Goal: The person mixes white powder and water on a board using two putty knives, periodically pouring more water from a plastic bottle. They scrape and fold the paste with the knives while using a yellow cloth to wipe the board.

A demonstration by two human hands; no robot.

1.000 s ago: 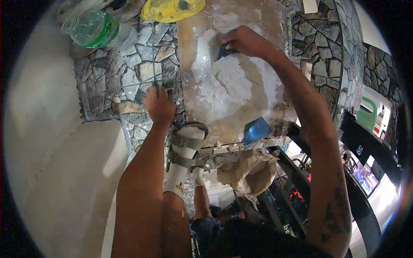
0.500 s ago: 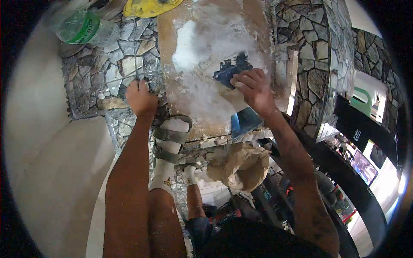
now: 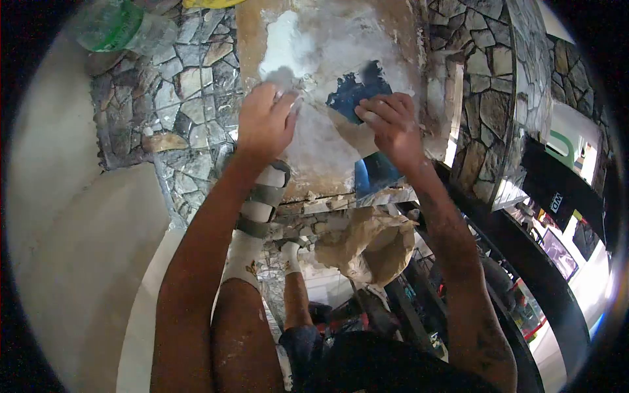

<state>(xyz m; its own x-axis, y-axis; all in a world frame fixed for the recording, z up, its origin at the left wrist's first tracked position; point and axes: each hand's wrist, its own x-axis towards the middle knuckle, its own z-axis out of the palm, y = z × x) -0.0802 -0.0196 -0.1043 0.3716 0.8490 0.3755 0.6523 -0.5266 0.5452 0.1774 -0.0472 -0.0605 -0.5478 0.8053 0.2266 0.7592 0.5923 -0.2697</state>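
My left hand (image 3: pixel 267 121) is over the left side of a brown board (image 3: pixel 314 187) smeared with white. Its fingers are curled together just below a thick patch of white paste (image 3: pixel 283 49); what they hold, if anything, is hidden. My right hand (image 3: pixel 396 128) is closed at the lower right edge of a dark blue, glossy patch (image 3: pixel 350 95) with a jagged outline. I cannot make out what is between its fingertips. A second dark glossy patch (image 3: pixel 375 175) shows beneath that hand, by the board's near edge.
A clear bottle with a green label (image 3: pixel 128 29) lies at the upper left on a stone-patterned surface (image 3: pixel 187 98). Part of something yellow (image 3: pixel 213 2) shows at the top. Below the board are an open brown paper bag (image 3: pixel 373 252) and my sandalled foot (image 3: pixel 265 193). Dark rails (image 3: pixel 557 196) stand right.
My left hand has moved from the stone-patterned surface up and right onto the board, beside the white paste. My right hand stays by the dark patch. The view has shifted slightly.
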